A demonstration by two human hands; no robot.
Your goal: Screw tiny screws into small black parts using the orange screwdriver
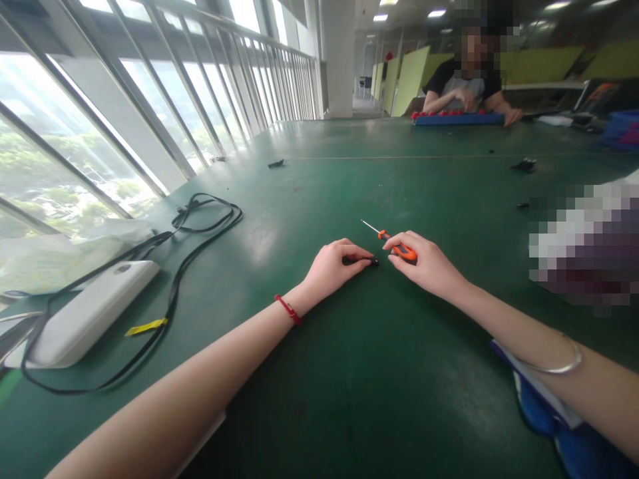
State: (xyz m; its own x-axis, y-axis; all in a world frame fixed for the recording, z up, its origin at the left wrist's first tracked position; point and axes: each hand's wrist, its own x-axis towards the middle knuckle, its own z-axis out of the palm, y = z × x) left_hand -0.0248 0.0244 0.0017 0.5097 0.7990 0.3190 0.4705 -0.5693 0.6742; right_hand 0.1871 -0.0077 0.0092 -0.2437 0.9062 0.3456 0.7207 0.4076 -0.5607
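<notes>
My left hand [333,267] rests on the green table [359,372], fingers closed on a small black part [360,261] that pokes out toward the right. My right hand [424,263] lies just beside it and grips an orange-handled screwdriver [394,245]. The screwdriver's thin metal shaft points away to the upper left. The two hands nearly touch at the fingertips. A red string circles my left wrist and a silver bangle my right forearm.
A white power adapter [84,313] with a looped black cable [200,226] lies at the left by the windows. Small black parts [524,164] dot the far table. Another person [466,86] works at a blue tray [456,118] across it. A blue item [549,412] sits under my right arm.
</notes>
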